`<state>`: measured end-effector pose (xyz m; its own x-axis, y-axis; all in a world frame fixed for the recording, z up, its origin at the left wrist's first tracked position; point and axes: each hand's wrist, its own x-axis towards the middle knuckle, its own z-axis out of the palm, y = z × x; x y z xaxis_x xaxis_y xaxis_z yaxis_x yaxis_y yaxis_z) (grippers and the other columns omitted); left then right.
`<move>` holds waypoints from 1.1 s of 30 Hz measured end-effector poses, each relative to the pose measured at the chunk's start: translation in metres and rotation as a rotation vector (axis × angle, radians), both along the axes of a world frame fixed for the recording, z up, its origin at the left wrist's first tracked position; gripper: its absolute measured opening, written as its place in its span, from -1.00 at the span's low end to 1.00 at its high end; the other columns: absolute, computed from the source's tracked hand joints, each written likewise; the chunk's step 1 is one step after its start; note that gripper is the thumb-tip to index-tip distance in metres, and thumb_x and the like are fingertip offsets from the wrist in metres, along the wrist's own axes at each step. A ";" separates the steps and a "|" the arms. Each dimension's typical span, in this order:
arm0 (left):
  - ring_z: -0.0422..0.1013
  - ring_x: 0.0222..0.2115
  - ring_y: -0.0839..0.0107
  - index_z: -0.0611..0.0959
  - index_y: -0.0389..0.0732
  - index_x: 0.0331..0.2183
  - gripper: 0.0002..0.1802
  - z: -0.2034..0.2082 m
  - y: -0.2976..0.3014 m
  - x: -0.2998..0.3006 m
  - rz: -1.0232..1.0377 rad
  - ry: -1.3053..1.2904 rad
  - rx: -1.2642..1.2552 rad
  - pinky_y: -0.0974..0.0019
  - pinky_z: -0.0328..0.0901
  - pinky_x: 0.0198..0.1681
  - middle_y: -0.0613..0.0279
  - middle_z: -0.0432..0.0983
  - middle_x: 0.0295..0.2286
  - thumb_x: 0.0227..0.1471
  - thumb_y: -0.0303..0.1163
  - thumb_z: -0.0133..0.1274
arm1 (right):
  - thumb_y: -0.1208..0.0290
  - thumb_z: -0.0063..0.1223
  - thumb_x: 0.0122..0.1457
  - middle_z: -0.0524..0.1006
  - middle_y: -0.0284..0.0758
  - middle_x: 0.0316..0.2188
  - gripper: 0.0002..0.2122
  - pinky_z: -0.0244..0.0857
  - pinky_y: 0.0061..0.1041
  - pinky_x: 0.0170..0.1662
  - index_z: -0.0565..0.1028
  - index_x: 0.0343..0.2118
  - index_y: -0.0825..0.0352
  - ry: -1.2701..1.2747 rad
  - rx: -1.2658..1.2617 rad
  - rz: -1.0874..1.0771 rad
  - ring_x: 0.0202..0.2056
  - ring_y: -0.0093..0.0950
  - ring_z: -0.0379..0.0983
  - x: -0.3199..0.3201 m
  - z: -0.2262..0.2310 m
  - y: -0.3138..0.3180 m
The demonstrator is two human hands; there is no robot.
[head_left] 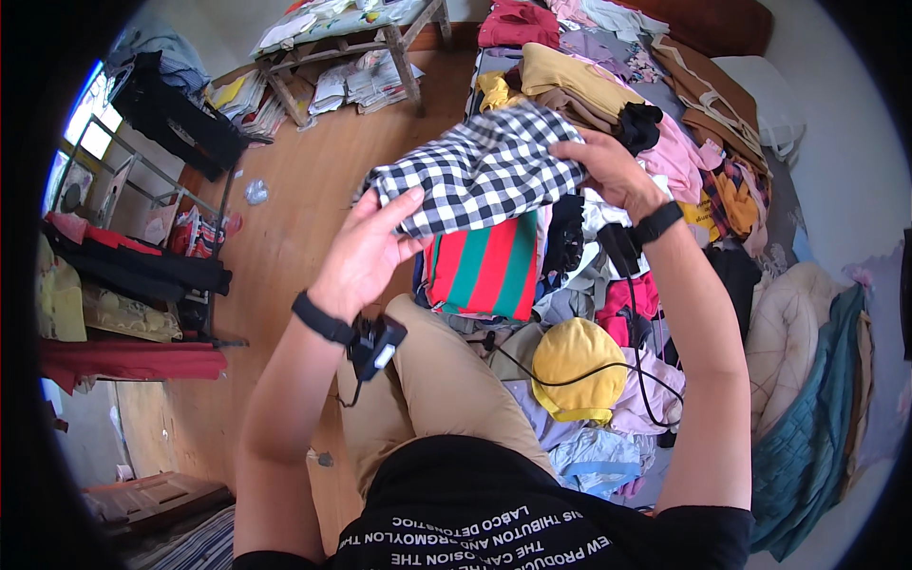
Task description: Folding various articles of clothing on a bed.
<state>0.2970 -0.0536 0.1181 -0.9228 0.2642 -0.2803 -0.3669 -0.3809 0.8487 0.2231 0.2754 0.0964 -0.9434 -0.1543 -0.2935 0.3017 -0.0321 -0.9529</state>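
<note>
Both my hands hold up a folded black-and-white checked cloth [484, 169] in front of me, slightly blurred. My left hand [366, 242] grips its lower left end, thumb on top and fingers partly hidden beneath. At the upper right end, my right hand [616, 171] pinches the fabric. Just below the cloth lies a folded garment with red and green stripes [484, 271], its upper part covered by the checked cloth. A yellow cap-like item [578, 369] rests nearer to me on the right, with a black cable [503, 353] running over it.
Heaped clothes cover the bed on the right, among them a beige folded garment [575, 85] and a red one [518, 24]. A teal quilt [807, 456] hangs at far right. Left stands a metal rack [142, 180] with clothes; paper stacks [366, 84] sit under a wooden table [399, 57].
</note>
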 end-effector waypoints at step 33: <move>-0.47 0.37 -0.17 -0.23 -0.13 0.38 0.54 -0.142 0.087 0.019 -0.193 0.697 -1.514 -0.50 -0.46 0.24 -0.19 -0.41 0.36 -0.34 0.33 0.33 | -0.10 -0.29 0.34 0.11 -0.27 0.38 -0.49 -0.42 0.26 0.34 0.28 0.29 -0.07 0.894 1.145 0.328 0.40 -0.01 -0.19 -0.015 -0.133 -0.074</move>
<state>0.3162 0.0338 -0.0236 -0.9604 0.2742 0.0503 0.2714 0.8785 0.3931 0.2083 0.2014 -0.0367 -0.8418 -0.4814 0.2442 -0.5366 0.7952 -0.2824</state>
